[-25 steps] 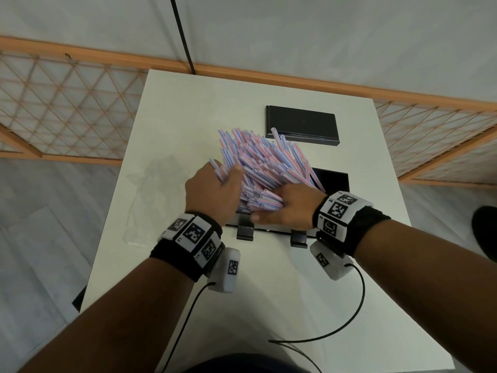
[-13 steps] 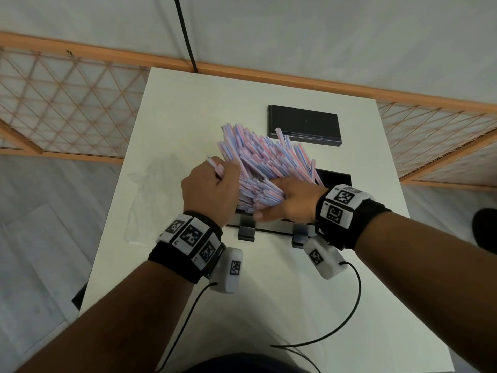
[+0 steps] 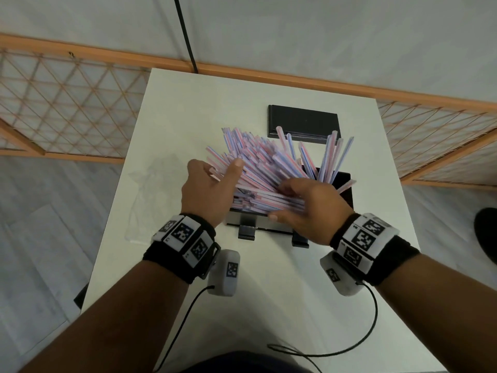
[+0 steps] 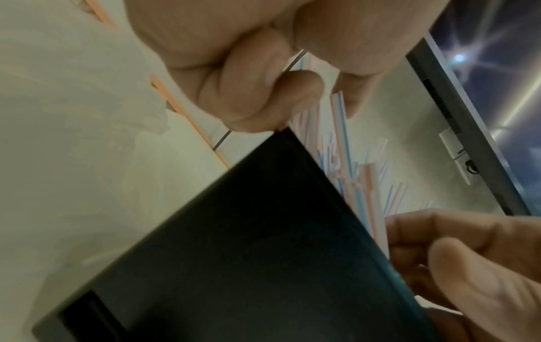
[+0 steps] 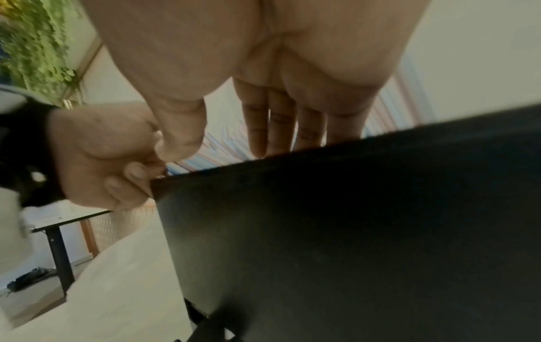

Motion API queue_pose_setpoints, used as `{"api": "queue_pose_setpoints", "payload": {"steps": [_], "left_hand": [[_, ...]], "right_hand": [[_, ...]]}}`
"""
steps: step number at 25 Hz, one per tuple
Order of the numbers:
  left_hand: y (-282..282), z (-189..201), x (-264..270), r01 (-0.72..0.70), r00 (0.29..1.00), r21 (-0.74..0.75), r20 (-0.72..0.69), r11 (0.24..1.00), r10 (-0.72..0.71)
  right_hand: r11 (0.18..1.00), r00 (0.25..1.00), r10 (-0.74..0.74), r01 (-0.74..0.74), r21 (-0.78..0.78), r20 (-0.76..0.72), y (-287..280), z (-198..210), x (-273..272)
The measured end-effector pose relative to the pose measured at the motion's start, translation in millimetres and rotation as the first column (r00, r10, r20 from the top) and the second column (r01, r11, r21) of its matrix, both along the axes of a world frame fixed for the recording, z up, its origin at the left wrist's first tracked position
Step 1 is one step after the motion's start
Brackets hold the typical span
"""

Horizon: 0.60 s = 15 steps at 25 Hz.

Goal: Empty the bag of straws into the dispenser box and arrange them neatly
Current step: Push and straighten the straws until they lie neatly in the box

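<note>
A heap of pink-and-blue striped straws (image 3: 258,162) fans up and to the left out of the black dispenser box (image 3: 345,189) at the table's centre. Several straws (image 3: 330,154) on the right stand apart, nearly upright. My left hand (image 3: 212,181) grips the left side of the heap, thumb raised against it and fingers curled by the box corner (image 4: 281,136). My right hand (image 3: 309,203) lies over the near ends of the straws with its fingers (image 5: 278,125) straight and together. The empty clear bag (image 3: 153,195) lies flat on the table to the left.
The black box lid (image 3: 304,122) lies flat behind the box. The white table (image 3: 269,292) stands against a wall with an orange lattice fence (image 3: 67,103) on both sides. Wrist-camera cables (image 3: 349,345) trail over the near table edge.
The heap has loosened: several straws on the right now stand apart and upright. My left thumb has risen along the straws and my right hand has slid a little to the right.
</note>
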State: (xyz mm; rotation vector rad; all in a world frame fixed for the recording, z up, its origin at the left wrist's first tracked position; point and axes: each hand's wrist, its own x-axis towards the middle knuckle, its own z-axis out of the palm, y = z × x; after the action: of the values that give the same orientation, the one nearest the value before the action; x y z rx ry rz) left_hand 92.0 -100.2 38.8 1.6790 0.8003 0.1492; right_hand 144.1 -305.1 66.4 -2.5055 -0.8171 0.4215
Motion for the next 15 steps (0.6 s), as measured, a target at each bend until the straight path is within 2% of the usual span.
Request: {"api": "queue_pose_setpoints", "payload": {"steps": [3, 5, 7, 9, 10, 13, 15], "left_hand": [[-1.9, 0.7, 1.3, 0.014, 0.999, -0.082, 0.034, 0.997, -0.011], [-3.3, 1.2, 3.0, 0.027, 0.999, -0.057, 0.049, 0.998, -0.025], [-3.9, 0.5, 2.6, 0.015, 0.998, -0.011, 0.053, 1.0, -0.015], [-4.3, -1.0, 2.7, 0.003, 0.997, 0.045, 0.075, 0.999, -0.007], [-3.7, -1.8, 2.9, 0.004, 0.996, 0.062, 0.085, 0.998, -0.009], [-2.9, -7.1, 3.6, 0.014, 0.997, 0.052, 0.078, 0.999, -0.018], [-2.4, -9.8, 2.9, 0.025, 0.997, 0.039, 0.072, 0.999, -0.028]], "right_hand": [[0.999, 0.98, -0.011, 0.001, 0.053, 0.199, -18.7, 6.6, -22.0], [0.997, 0.98, -0.074, 0.067, 0.042, 0.183, -37.4, 18.2, -31.8], [0.993, 0.99, -0.093, 0.1, -0.064, 0.109, -55.6, 25.8, -35.0], [0.966, 0.994, -0.054, 0.077, -0.247, 0.099, -68.2, 28.9, -31.7], [0.929, 0.994, -0.026, 0.061, -0.365, 0.102, -70.8, 29.9, -28.9], [0.698, 0.985, 0.053, 0.08, -0.712, 0.162, -69.7, 38.1, -23.9], [0.63, 0.969, 0.052, 0.155, -0.761, 0.24, -61.6, 47.0, -21.2]]}}
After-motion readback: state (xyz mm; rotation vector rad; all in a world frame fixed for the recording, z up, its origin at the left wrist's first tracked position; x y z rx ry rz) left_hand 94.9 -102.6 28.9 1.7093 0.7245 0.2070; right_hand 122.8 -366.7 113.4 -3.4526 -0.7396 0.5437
